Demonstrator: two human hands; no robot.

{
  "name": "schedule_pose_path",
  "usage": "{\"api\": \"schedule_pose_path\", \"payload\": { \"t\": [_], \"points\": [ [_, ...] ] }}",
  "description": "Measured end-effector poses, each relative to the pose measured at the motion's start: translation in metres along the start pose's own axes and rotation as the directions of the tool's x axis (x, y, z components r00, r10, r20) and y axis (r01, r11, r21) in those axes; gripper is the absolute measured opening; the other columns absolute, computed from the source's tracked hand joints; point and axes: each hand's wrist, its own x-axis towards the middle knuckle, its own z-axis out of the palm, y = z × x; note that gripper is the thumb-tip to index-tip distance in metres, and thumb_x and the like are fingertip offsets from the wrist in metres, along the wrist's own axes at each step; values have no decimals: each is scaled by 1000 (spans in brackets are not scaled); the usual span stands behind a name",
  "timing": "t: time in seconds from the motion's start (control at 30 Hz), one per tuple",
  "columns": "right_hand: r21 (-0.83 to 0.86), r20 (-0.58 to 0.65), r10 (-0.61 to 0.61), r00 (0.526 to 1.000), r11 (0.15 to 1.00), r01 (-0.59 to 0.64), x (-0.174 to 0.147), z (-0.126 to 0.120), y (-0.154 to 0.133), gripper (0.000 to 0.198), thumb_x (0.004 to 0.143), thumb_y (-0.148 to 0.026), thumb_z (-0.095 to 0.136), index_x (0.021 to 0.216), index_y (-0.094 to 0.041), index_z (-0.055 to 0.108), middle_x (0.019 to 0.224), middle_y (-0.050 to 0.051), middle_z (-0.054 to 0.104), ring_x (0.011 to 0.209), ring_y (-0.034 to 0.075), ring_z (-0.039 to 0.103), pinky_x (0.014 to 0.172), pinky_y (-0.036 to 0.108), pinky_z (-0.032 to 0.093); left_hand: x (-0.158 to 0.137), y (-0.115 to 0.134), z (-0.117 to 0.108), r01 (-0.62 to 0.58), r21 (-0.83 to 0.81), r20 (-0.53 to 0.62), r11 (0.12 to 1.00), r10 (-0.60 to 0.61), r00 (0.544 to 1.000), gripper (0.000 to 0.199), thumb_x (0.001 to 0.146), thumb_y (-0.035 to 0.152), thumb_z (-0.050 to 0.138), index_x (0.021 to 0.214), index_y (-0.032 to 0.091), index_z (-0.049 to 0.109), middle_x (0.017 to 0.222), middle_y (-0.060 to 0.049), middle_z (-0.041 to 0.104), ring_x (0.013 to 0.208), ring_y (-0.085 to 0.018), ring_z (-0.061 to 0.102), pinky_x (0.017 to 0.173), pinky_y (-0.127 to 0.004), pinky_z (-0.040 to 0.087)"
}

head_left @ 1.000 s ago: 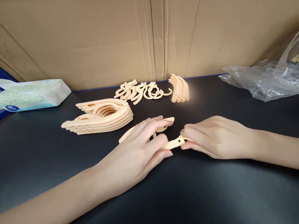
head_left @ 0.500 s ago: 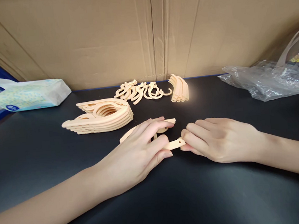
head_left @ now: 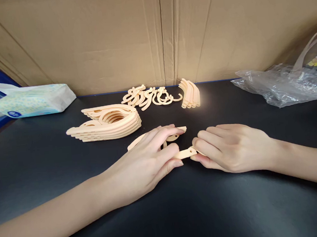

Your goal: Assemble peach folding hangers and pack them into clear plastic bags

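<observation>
Before me on the black tabletop is a beige plastic folding clothes hanger (head_left: 185,153), partly covered by my fingers. My left hand (head_left: 148,157) is closed over it, thumb and forefinger gripping one arm, which sticks out to the right and has a small hole near its tip. Past my fingertips the other arm shows. My right hand (head_left: 232,146) is closed at that tip, pinching a beige piece (head_left: 200,152) that meets the arm; most of it is hidden in the fingers. Whether the two are joined, I cannot tell.
Stacked hanger bodies (head_left: 105,126) lie behind my left hand. Further back are a pile of loose hooks (head_left: 145,96) and several curved arm pieces (head_left: 190,93). A tissue pack (head_left: 36,101) is at left, a clear plastic bag (head_left: 274,87) at right. Cardboard (head_left: 96,38) stands behind.
My right thumb has shifted slightly, and more of the beige piece shows between the right fingers. My left hand and the hanger have barely moved.
</observation>
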Motion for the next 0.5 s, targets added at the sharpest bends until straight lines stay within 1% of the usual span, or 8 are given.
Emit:
{"api": "schedule_pose_path", "payload": {
  "t": [0.23,0.5],
  "points": [
    [16,-12,16,1000,1000,-16,0,1,0,34,103,-25,42,72,-18,54,59,-3,50,51,12,43,51,28,32,0,1,-1,3,-23,-13,1000,-3,1000,19,104,23,44,91,20,57,147,-10,48,141,-26,42,111,-44,44],
    [6,-30,13,999,1000,-13,0,2,-1,36,102,-24,43,69,-18,55,57,-3,50,49,13,42,49,29,32,0,0,-1,-2,-9,7,1000,2,1000,20,105,25,42,91,20,55,147,-11,47,143,-25,38,113,-42,43]
  ]
}}
